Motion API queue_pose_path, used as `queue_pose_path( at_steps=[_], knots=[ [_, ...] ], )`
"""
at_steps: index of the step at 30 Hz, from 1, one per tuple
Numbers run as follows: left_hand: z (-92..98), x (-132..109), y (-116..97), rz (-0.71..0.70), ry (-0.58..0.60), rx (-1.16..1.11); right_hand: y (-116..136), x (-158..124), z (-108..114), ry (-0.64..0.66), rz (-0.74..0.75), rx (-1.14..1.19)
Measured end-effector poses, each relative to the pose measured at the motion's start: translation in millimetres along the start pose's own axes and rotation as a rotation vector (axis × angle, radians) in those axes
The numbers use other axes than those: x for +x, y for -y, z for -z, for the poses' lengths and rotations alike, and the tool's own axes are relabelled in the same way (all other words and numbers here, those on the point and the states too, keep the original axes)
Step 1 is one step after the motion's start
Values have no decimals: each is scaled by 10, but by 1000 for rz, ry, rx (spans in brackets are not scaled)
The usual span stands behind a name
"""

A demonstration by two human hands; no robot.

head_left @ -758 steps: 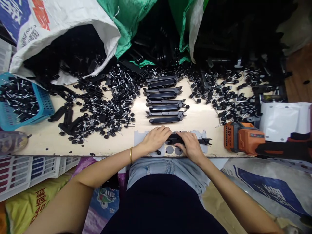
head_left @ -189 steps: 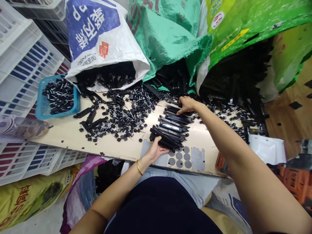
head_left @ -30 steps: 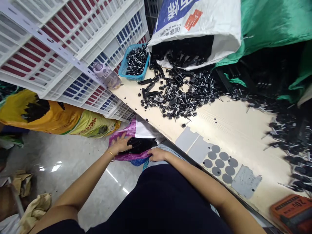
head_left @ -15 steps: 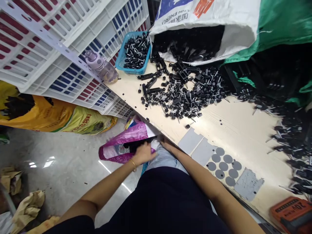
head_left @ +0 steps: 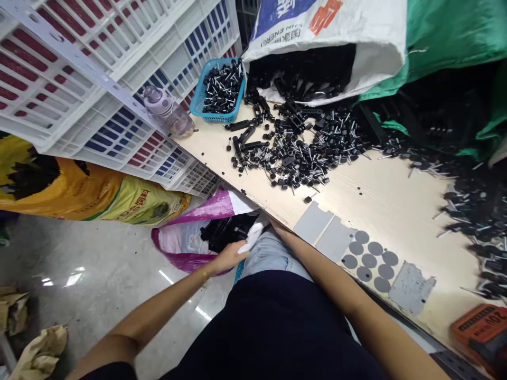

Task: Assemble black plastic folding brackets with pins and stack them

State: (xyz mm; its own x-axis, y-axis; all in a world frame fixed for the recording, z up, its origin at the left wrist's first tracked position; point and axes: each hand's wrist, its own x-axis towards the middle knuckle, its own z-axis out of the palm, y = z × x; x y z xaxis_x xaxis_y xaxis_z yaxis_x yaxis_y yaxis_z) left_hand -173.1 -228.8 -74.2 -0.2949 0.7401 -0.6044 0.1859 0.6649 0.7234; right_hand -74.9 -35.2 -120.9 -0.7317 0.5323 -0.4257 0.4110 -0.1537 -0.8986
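Observation:
Over my lap, beside the table's edge, my left hand (head_left: pixel 230 257) is closed around a white, soft-looking bundle (head_left: pixel 253 235); whether it is cloth, a glove or paper I cannot tell. Just left of it gapes a purple and white bag (head_left: pixel 172 248) with black plastic parts (head_left: pixel 225 232) inside. My right hand (head_left: pixel 280 231) reaches down between my jeans and the table edge. Its fingers are hidden there, so what it touches does not show.
Black plastic pieces with metal pins (head_left: pixel 301 153) are heaped on the table (head_left: pixel 380 195). Near them stand a blue basket (head_left: pixel 216 117), a bottle (head_left: pixel 168 113) and a white sack (head_left: pixel 380 63). Grey discs (head_left: pixel 369 260) and an orange tool or battery (head_left: pixel 481 330) lie toward the right. Stacked crates (head_left: pixel 119 68) rise at left.
My left hand has drawn slightly back and left, and the white bundle now shows in its grip. The purple bag's mouth has opened wider, showing more black parts.

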Motion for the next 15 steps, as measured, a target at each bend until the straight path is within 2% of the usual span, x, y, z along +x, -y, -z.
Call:
queue_pose_path(
  at_steps=[2, 5, 7, 9, 10, 11, 13, 15],
  knots=[
    [441, -259, -23, -19, -13, 38, 14, -41, -186, -3, -44, -20],
    [1100, -546, -97, -13, -157, 153, 135, -164, -524, 80, -76, -78],
    [1303, -627, -166, 42, -317, 159, 244, -238, -674, 206, 31, -226],
    [1219, -635, -250, 29, -409, 164, 321, -289, -693, 278, 156, -393],
    [1088, -622, -298, -13, -377, 192, 336, -308, -655, 275, 190, -453],
    [923, -602, -348, -71, -283, 240, 336, -324, -593, 253, 193, -478],
    [582, -554, -446, -150, 108, 386, 298, -358, -439, 213, 205, -539],
    [340, -510, -520, -179, 240, 435, 233, -396, -300, 184, 289, -663]
  ],
)
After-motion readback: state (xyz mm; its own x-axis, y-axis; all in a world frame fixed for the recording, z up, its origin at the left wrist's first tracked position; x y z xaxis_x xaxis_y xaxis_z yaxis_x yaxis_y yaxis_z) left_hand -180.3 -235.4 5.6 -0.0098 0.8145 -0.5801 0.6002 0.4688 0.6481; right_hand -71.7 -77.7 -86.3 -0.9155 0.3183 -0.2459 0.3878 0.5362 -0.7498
